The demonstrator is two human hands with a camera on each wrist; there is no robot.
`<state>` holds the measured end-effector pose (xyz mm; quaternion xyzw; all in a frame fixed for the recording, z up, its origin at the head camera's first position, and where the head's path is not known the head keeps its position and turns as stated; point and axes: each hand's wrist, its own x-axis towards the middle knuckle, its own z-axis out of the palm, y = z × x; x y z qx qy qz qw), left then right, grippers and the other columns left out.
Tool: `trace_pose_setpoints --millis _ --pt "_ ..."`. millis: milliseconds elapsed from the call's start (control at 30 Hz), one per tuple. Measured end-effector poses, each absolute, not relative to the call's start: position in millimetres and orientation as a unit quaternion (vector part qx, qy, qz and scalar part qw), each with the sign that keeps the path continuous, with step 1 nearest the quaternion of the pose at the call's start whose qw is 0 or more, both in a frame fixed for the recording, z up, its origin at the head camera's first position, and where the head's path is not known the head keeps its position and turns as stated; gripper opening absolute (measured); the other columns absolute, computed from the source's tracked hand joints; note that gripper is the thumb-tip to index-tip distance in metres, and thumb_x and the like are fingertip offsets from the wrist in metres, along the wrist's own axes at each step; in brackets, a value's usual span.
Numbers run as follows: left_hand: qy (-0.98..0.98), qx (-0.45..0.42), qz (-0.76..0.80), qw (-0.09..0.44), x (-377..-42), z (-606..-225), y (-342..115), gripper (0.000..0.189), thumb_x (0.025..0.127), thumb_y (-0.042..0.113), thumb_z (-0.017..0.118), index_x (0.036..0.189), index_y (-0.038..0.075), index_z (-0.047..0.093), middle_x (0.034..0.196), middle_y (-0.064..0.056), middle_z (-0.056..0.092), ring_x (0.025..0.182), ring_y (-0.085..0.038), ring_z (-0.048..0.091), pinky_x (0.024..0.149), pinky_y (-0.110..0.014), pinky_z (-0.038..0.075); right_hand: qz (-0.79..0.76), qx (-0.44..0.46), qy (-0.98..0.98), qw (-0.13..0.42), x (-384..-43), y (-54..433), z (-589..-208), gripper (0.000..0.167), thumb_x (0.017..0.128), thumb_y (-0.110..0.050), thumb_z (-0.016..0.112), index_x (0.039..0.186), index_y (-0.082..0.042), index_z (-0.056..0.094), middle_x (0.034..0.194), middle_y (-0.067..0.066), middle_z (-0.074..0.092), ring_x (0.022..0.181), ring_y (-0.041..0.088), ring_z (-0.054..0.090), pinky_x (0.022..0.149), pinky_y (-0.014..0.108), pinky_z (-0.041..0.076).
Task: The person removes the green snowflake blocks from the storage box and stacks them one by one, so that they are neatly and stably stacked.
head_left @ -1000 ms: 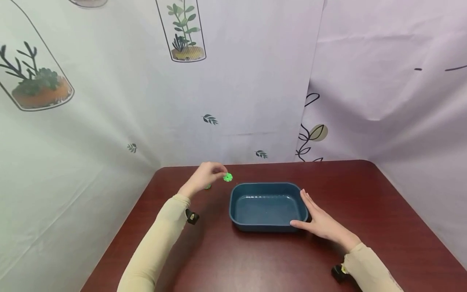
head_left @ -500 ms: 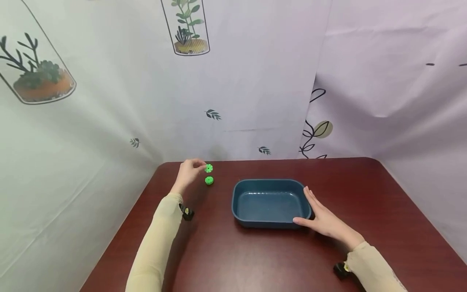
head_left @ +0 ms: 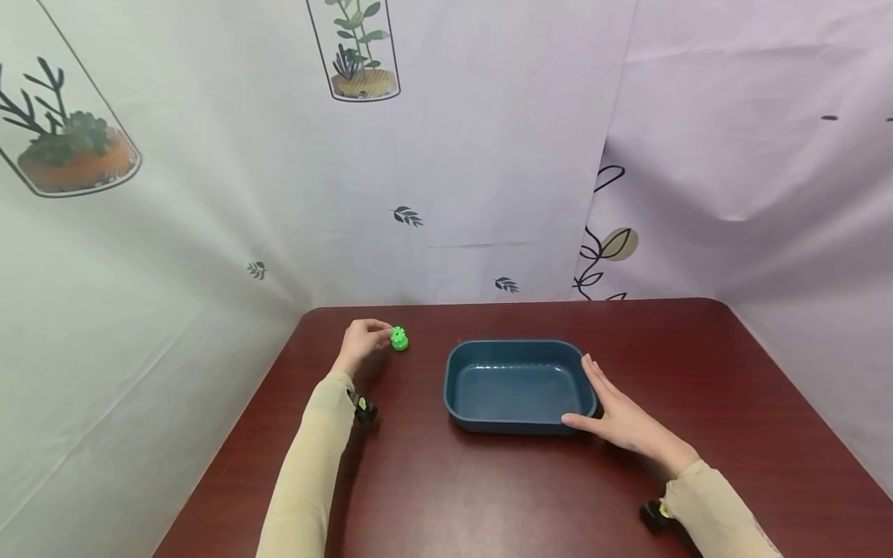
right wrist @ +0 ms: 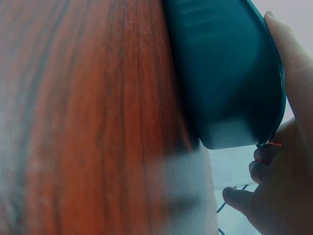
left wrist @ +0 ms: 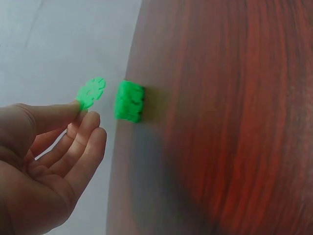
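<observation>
My left hand (head_left: pixel 363 341) pinches a green notched plastic disc (left wrist: pixel 91 93) between thumb and fingertips, tilted on edge. Close to that disc, a short stack of green notched discs (left wrist: pixel 129 101) stands on the table; in the head view the held disc overlaps the stack (head_left: pixel 400 346). From the left wrist view, a gap shows between disc and stack. My right hand (head_left: pixel 624 418) rests at the right end of a dark blue rectangular dish (head_left: pixel 519 427), fingers extended and spread, thumb at the near corner of its rim. The other right fingers are partly hidden in the right wrist view.
A reddish-brown wooden table (head_left: pixel 446 496) carries everything. Behind it and at both sides hangs a pale patterned cloth (head_left: pixel 474 155). The dish lies to the right of the disc stack, with bare tabletop between them.
My left hand moved left with the pinched disc, away from the dish, then lowered slightly toward the stack, which came into fuller view. The right hand stayed at the dish.
</observation>
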<state>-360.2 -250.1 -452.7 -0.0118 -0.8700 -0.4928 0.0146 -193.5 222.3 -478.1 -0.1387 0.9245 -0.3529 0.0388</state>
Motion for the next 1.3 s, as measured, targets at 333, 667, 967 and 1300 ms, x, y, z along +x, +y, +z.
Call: trace_pose_setpoints --millis 333,667,967,1300 --pt "-0.876 0.018 -0.481 0.017 -360 -462 -247 0.019 0.097 0.010 0.067 0.107 -0.004 0.073 0.100 -0.018 0.072 0.083 -0.024 0.071 0.074 -0.035 0.058 -0.353 -0.142 0.924 0.035 -193 222 -476 0.114 0.087 -0.058 0.072 0.163 -0.013 -0.001 0.167 0.021 0.001 0.148 0.050 0.016 0.105 0.069 0.033" --pt "-0.889 0.017 -0.456 0.037 -362 -465 -245 0.016 0.096 0.008 0.068 0.103 -0.004 0.074 0.096 -0.018 0.072 0.079 -0.023 0.070 0.072 -0.034 0.057 -0.358 -0.139 0.922 0.042 -195 222 -477 0.115 0.087 -0.061 0.070 0.163 -0.016 -0.002 0.168 0.018 -0.001 0.149 0.048 0.015 0.105 0.071 0.030" --pt "-0.889 0.000 -0.456 0.035 -360 -468 -249 0.019 0.096 0.010 0.069 0.108 -0.004 0.072 0.099 -0.018 0.072 0.083 -0.026 0.070 0.075 -0.037 0.057 -0.362 -0.137 0.921 0.042 -193 221 -482 0.115 0.087 -0.060 0.071 0.163 -0.016 -0.002 0.168 0.018 0.000 0.149 0.047 0.016 0.106 0.069 0.032" --pt "-0.916 -0.054 -0.395 -0.044 -358 -460 -254 0.045 0.089 0.012 0.076 0.130 -0.003 0.063 0.122 -0.022 0.065 0.114 -0.036 0.060 0.099 -0.051 0.046 -0.360 -0.140 0.921 0.040 -193 222 -480 0.114 0.087 -0.059 0.071 0.163 -0.015 -0.002 0.167 0.019 0.000 0.148 0.049 0.016 0.105 0.071 0.030"
